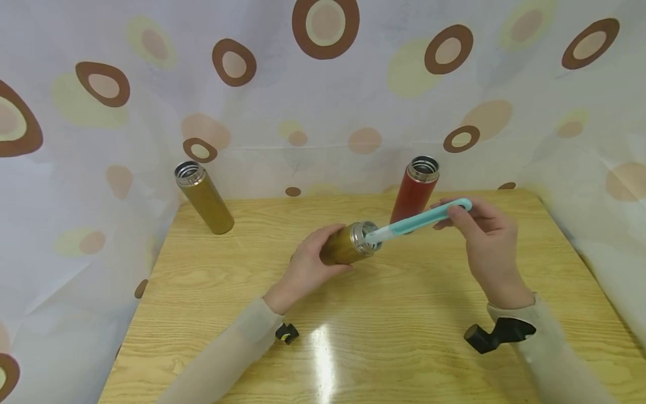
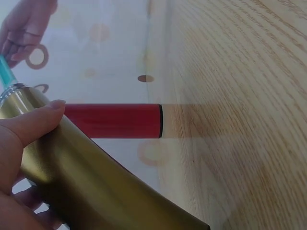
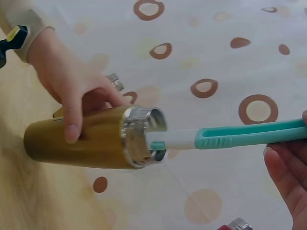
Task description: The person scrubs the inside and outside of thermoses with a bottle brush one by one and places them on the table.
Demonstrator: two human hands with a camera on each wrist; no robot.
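Note:
My left hand (image 1: 309, 264) grips a gold, uncapped thermos bottle (image 1: 339, 247) around its body. The bottle is tilted, with its steel mouth facing right toward my other hand. In the left wrist view, the thumb lies along the gold bottle (image 2: 91, 167). My right hand (image 1: 492, 247) pinches the end of a teal-and-white bottle brush (image 1: 419, 220) between thumb and fingers. Seen from the right wrist, the white neck of the brush (image 3: 180, 139) enters the bottle's mouth. Its head is hidden inside.
An open red thermos bottle (image 1: 415, 191) stands at the back of the wooden table (image 1: 242, 336), just behind the brush. A second gold bottle (image 1: 206, 201), also uncapped, stands at the back left. Patterned cloth (image 1: 282, 101) hangs behind the table and along its sides.

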